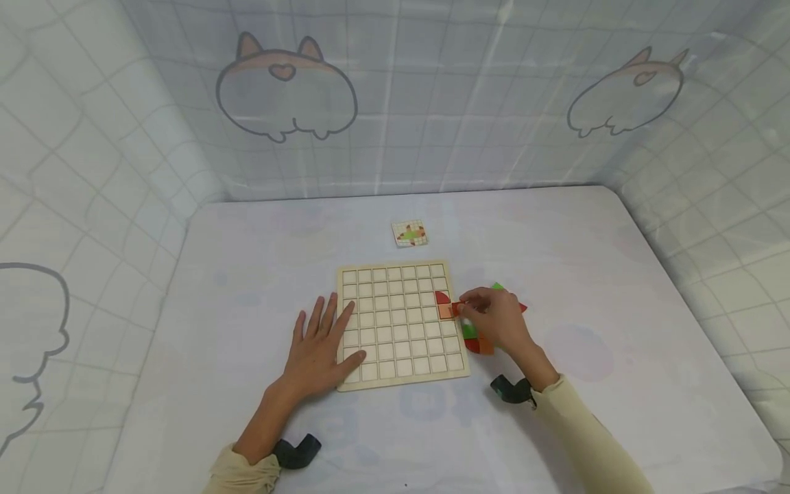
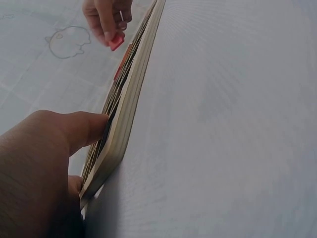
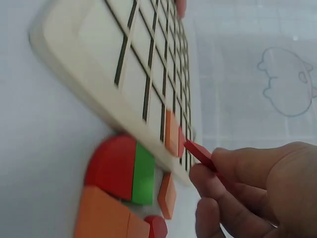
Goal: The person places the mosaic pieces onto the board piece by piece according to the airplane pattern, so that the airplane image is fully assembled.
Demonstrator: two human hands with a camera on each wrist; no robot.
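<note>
A pale wooden grid board (image 1: 382, 337) lies flat on the table. My left hand (image 1: 316, 358) rests with spread fingers on the board's left edge, thumb over a lower corner cell. In the right wrist view, my right hand (image 3: 257, 183) pinches a small red block (image 3: 199, 152) between thumb and fingers, just beyond the board's right edge. Set in the right column of the grid are an orange square block (image 1: 446, 312) and, above it, a red quarter-round block (image 1: 441, 297). Part of the held block is hidden by the fingers in the head view.
Beside the board's right edge lie loose blocks, among them a green block (image 3: 143, 174), a red quarter-round piece (image 3: 111, 166) and orange blocks (image 3: 101, 215). A small pattern card (image 1: 410, 233) lies behind the board. Patterned curtains (image 1: 395, 103) surround the white table (image 1: 247, 247).
</note>
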